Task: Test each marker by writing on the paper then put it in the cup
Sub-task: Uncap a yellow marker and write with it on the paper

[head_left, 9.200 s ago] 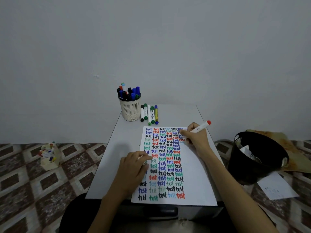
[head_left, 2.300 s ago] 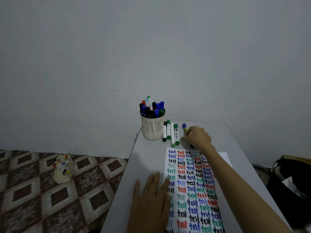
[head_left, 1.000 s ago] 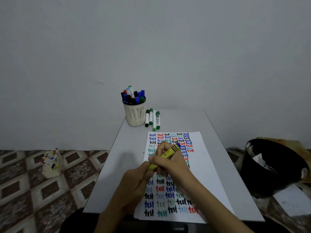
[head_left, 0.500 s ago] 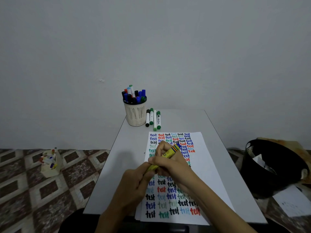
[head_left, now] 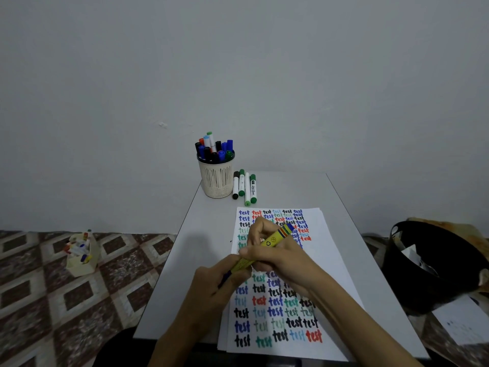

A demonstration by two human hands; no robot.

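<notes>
Head: left hand [head_left: 211,287], right hand [head_left: 277,260], marker [head_left: 274,239]

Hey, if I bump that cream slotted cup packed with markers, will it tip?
Probably not from a light nudge: the cream slotted cup stands upright on the grey table. Its base looks narrower than its rim, and markers poke above it, so a high knock might topple it.

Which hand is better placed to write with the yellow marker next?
Right. The right hand grips the yellow marker by its barrel above the white paper; the left hand pinches only its lower end.
</notes>
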